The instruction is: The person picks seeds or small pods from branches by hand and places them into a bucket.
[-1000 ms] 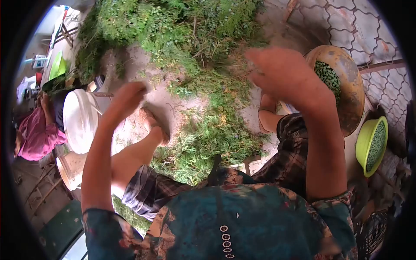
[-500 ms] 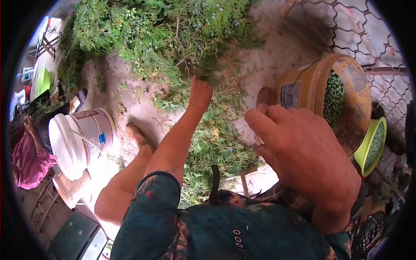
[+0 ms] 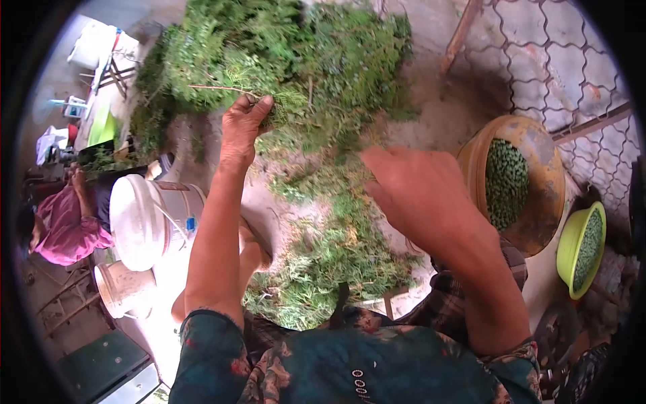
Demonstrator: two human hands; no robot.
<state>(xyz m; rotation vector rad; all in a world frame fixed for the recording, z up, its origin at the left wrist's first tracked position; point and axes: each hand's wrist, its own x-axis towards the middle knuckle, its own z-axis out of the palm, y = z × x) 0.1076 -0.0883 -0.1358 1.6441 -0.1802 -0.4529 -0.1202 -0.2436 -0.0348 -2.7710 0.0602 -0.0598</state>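
My left hand (image 3: 243, 128) is raised over the ground, thumb and fingers pinched on an evergreen sprig (image 3: 225, 88). The sprig's bare reddish stem points left and its green, scaly leaves hang to the right. My right hand (image 3: 424, 185) is closed, fingers curled, between the loose cuttings and the yellow bucket; whatever it holds, if anything, is hidden. Beyond my left hand lies a large heap of evergreen branches (image 3: 269, 40) dotted with bluish cones. The tilted yellow bucket (image 3: 546, 168) contains many small green cones (image 3: 505, 185).
Trimmed greenery (image 3: 323, 259) covers the ground below me. A lime-green basin (image 3: 564, 259) of green cones stands at right, near wire mesh (image 3: 538, 54). At left are a white bucket (image 3: 138, 222), a smaller pail (image 3: 121, 289) and another person in a purple top (image 3: 70, 225).
My left hand has come up and left from the heap, now with the sprig showing in it. My right hand has shifted slightly left, and the view has turned.
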